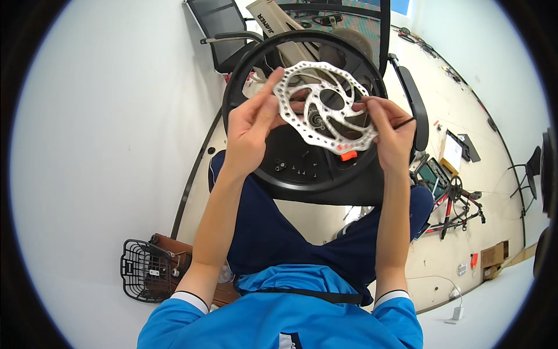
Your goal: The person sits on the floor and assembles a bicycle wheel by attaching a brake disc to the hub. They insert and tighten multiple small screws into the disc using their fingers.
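A silver brake disc [317, 138] with a wavy, drilled rim is held up, tilted, above a black round wheel-like part [232, 87]. My left hand [251, 125] is closed on the disc's left edge, thumb in front and some fingers behind it. At the right edge, my right hand [392, 128] pinches the disc near its rim. A thin dark rod [405, 123] sticks out from that hand; its kind is hidden. Several small screws [303, 172] and a small dark fitting [281, 165] lie on the black part's near side. An orange piece [349, 156] shows just below the disc.
The black part rests in front of my knees over a dark seat with an armrest [414, 104]. A grey chair [224, 35] stands at the far left. A black wire basket [145, 270] is at the lower left. A red-black bike frame [453, 206] and tools lie on the right floor.
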{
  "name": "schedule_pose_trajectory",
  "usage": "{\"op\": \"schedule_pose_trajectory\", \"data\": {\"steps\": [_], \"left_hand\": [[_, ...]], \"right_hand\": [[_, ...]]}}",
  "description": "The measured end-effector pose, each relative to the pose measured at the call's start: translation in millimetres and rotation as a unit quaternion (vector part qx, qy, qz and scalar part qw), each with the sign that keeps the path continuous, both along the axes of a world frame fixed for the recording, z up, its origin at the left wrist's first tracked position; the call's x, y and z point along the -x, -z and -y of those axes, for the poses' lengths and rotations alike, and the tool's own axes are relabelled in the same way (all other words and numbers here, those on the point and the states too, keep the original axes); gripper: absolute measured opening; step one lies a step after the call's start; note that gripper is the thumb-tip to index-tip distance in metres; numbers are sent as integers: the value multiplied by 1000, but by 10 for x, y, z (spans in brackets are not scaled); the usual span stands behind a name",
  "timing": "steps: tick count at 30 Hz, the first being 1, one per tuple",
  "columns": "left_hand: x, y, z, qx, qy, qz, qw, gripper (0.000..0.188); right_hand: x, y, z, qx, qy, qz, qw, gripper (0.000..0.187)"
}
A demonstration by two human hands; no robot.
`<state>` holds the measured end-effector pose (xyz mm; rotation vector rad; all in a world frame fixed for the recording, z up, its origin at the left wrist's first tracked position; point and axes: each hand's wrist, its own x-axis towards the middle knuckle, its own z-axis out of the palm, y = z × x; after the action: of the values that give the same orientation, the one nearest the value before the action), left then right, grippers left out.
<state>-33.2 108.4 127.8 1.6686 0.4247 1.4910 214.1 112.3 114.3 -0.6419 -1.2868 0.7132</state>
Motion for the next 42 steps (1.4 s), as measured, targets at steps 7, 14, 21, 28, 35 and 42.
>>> {"op": "schedule_pose_trajectory", "data": {"steps": [7,14,21,28,35,42], "left_hand": [[-144,520,-445,67,-84,2,994,56],[-134,773,-445,73,-104,13,992,54],[-179,960,-523,80,-110,17,991,54],[-165,868,-580,74,-120,-7,990,55],[-138,966,-490,77,-168,-14,983,53],[-87,363,63,-185,-341,-55,920,21]], "right_hand": [[5,558,-457,82,0,-22,996,22],[21,742,-484,72,-28,-4,997,31],[24,925,-585,116,11,-8,993,27],[69,799,-602,122,18,-14,992,28],[67,773,-681,113,6,1,994,23],[109,790,-693,108,48,11,993,22]]}}
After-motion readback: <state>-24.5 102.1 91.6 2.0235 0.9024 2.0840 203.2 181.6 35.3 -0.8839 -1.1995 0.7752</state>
